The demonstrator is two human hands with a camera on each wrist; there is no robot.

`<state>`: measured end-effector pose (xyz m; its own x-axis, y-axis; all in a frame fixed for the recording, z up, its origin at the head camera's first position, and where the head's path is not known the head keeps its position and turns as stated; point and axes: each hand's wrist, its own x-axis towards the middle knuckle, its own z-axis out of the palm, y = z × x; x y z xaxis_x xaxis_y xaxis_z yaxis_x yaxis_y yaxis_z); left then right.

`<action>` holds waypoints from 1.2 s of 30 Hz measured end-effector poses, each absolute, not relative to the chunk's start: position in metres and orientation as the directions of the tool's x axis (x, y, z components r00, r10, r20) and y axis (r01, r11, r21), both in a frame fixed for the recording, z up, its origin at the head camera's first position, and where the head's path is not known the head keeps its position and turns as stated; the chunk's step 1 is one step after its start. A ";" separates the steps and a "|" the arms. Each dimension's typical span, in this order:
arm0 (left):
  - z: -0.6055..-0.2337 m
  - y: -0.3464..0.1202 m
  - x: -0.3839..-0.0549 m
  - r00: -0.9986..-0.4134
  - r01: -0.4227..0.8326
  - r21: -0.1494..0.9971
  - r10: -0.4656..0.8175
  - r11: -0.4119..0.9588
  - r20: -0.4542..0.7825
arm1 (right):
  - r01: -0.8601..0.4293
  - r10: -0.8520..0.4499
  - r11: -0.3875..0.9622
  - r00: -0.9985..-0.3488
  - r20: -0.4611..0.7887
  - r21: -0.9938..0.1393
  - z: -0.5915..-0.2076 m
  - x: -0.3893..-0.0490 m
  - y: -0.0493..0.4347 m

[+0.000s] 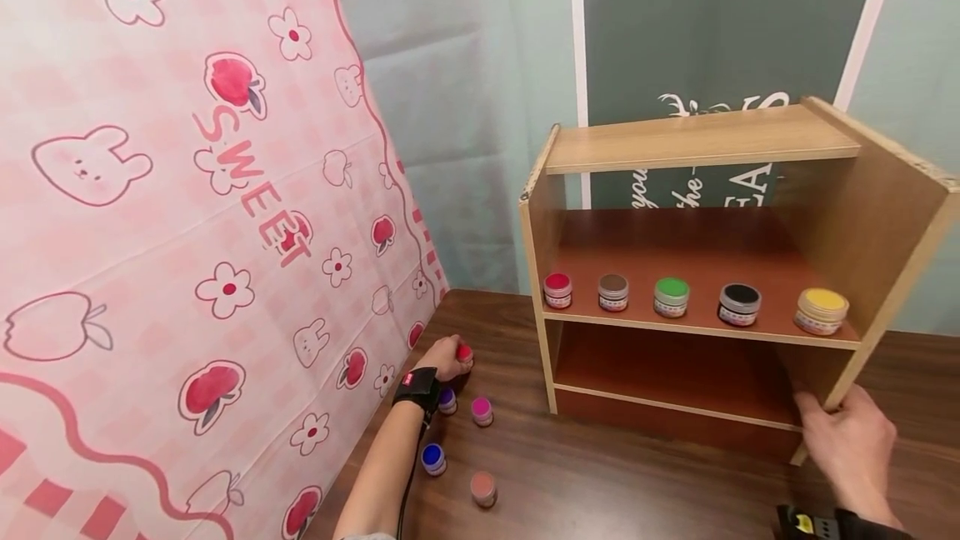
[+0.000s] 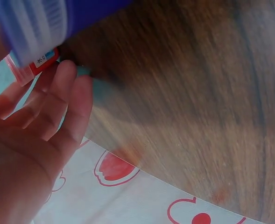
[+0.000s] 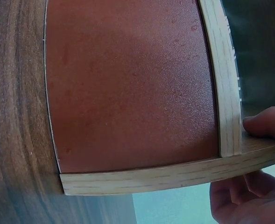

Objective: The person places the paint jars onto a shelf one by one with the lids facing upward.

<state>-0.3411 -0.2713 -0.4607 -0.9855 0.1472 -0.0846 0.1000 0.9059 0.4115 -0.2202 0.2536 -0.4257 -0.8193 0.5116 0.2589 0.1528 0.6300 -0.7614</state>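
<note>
At the left of the head view, my left hand [image 1: 442, 359] holds a small red-lidded jar [image 1: 465, 352] at the table's far side. The left wrist view shows the red jar [image 2: 45, 62] at the fingertips, partly covered by a blurred blue-purple jar [image 2: 39, 25] in front. On the right, my right hand [image 1: 855, 442] grips the lower side panel of a small wooden shelf [image 1: 675, 144]. Its thumb [image 3: 265, 123] lies inside the panel and the fingers curl outside. Red, brown, green, black and yellow jars [image 1: 822, 311] stand in a row along the shelf's middle board.
Near my left forearm on the dark wood table [image 1: 570, 482] stand a purple jar [image 1: 447, 401], a magenta jar [image 1: 482, 412], a blue jar [image 1: 433, 459] and a brownish-pink jar [image 1: 483, 489]. A pink patterned cloth [image 1: 247, 315] hangs at the left; a grey-green curtain [image 1: 450, 148] hangs behind.
</note>
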 end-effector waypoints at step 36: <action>-0.387 -0.230 -0.284 -0.941 0.321 0.340 0.338 0.884 0.010 | 0.174 0.516 0.610 -0.827 0.221 -0.773 -0.424 -0.221 0.251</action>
<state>-0.2843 -0.2298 -0.3867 -0.9410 0.3384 0.0099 0.3214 0.8838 0.3401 -0.2214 0.2506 -0.4237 -0.8273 0.5164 0.2212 0.1740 0.6100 -0.7731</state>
